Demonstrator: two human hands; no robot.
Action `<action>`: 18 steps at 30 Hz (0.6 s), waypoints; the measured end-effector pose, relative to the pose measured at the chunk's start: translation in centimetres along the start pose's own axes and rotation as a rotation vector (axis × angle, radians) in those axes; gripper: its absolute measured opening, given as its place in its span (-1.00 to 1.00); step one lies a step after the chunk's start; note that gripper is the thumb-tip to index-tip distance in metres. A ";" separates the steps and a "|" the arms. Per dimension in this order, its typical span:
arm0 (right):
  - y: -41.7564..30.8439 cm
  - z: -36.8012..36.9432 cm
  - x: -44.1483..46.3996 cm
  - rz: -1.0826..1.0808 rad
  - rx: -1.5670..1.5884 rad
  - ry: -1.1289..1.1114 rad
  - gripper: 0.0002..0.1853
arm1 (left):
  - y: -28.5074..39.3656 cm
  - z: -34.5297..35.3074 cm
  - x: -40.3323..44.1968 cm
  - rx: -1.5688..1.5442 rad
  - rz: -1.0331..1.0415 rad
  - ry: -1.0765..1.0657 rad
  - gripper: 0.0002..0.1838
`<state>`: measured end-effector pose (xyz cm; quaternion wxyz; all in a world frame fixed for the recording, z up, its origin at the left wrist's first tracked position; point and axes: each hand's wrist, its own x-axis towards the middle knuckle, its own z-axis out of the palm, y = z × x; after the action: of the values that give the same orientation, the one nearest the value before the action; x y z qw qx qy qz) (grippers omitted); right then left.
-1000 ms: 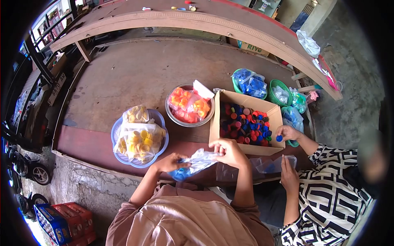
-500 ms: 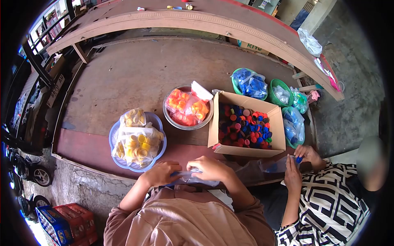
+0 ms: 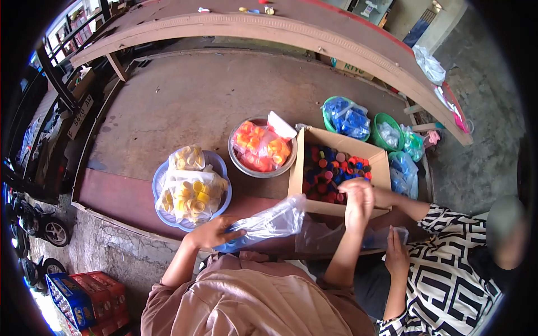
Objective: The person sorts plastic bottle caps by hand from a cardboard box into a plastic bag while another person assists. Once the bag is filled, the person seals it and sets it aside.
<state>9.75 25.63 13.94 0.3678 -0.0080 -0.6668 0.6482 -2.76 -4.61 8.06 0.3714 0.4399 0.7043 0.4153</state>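
My left hand (image 3: 215, 233) is closed on a clear plastic bag (image 3: 274, 219), with blue showing in the end beneath my fingers. The bag's loose end stretches to the right over the table edge. Over the front wall of a cardboard box (image 3: 330, 208) is my right hand (image 3: 360, 206), its fingers bent and overlapping a co-worker's hand, so their grip is unclear. Red, blue and dark bottle caps (image 3: 325, 171) lie in the box. To the left, a light blue basin (image 3: 158, 190) holds bags of yellow and whitish caps (image 3: 190, 196).
A metal bowl (image 3: 232, 152) contains bagged orange and red caps. Green baskets (image 3: 376, 127) with bagged caps stand right of the box. The co-worker at the right holds a clear bag (image 3: 376, 239) with a hand (image 3: 397, 259). A raised wooden shelf (image 3: 241, 22) crosses the back.
My right hand has left the bag and moved right to the box. The bag now extends from my left hand. The co-worker's far hand has moved left to the box.
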 end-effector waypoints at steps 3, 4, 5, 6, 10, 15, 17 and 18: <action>-0.5 2.8 -1.0 0.238 -0.252 -0.497 -0.24 | -1.0 0.9 0.6 0.082 0.072 0.043 -0.67; 0.8 3.3 -2.3 0.327 -0.200 -0.567 -0.23 | -2.2 1.4 1.1 0.127 0.114 0.058 -0.67; 1.7 2.8 -2.8 0.395 -0.414 -0.735 -0.35 | -1.0 1.8 1.4 0.055 0.232 0.205 -0.71; 0.6 3.5 -2.8 0.661 -0.271 -0.684 -0.56 | -0.3 1.5 1.2 0.120 0.152 0.166 -0.71; 1.6 2.3 -3.1 0.478 -0.068 -0.543 -0.87 | -2.4 2.9 0.8 0.143 0.211 0.258 -0.82; 1.4 3.8 -4.6 0.419 -0.484 -0.553 -0.65 | -3.9 4.6 1.1 0.160 0.297 0.344 -0.84; 3.2 2.8 -5.6 0.632 -0.225 -0.553 -0.67 | -5.4 5.2 1.4 0.201 0.317 0.346 -0.83; 3.2 3.0 -5.4 0.730 -0.093 -0.551 -0.68 | -5.5 5.3 1.4 0.222 0.292 0.344 -0.82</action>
<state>10.67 20.98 8.92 -0.0764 -0.0862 -0.7217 0.6825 -0.25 -3.45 0.87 0.1317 0.4981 0.7273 0.4534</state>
